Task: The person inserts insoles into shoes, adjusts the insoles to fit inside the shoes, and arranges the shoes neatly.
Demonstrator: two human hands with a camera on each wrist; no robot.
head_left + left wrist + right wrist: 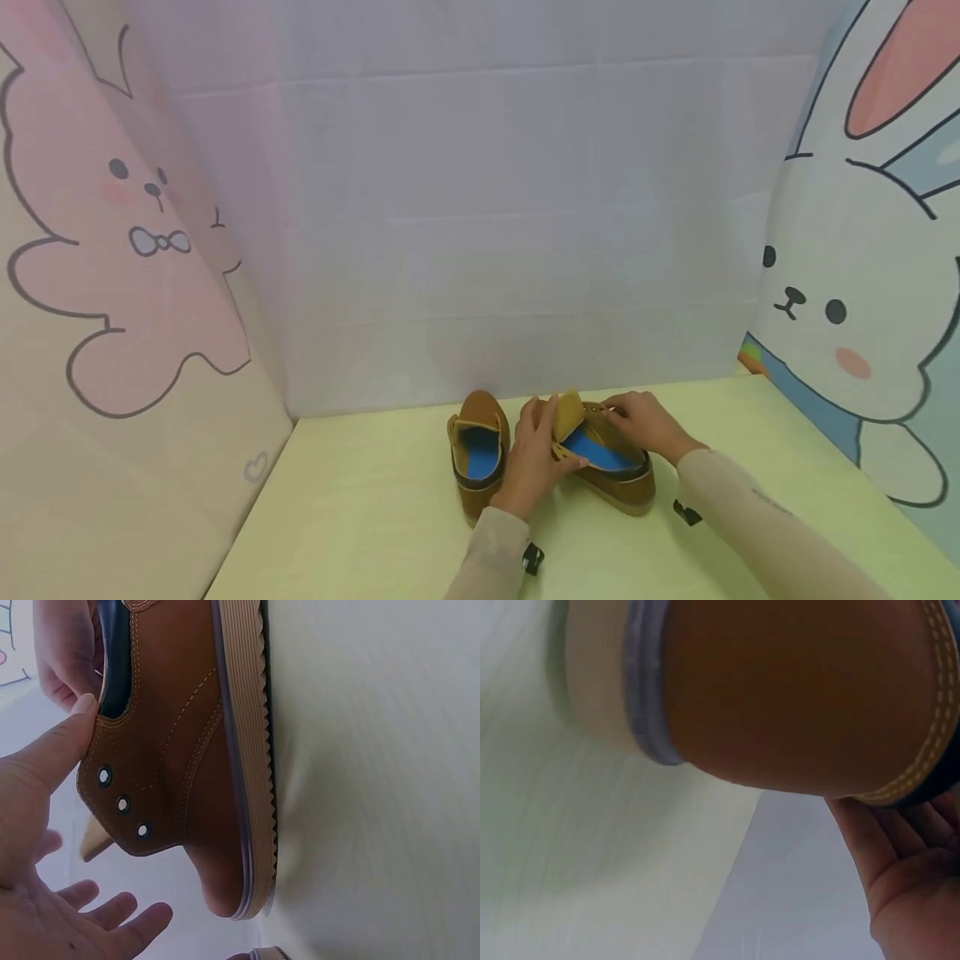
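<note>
A brown leather shoe (617,486) with a blue insole stands angled on the table between both hands. Its tan tongue (569,419) is raised. My left hand (532,461) is at the shoe's near side. In the left wrist view its thumb touches the corner of the eyelet flap (133,791), and the other fingers are spread in the air. Light shows through the eyelets. On the far side my right hand (649,425) pinches the opposite eyelet edge with bent fingers; the shoe's heel (802,690) partly hides those fingers in the right wrist view.
A second brown shoe (482,408) stands just left of my left hand, toe toward the back. The pale yellow table (360,500) meets a white cloth wall (525,208) behind. Side curtains with rabbit drawings (862,333) flank it.
</note>
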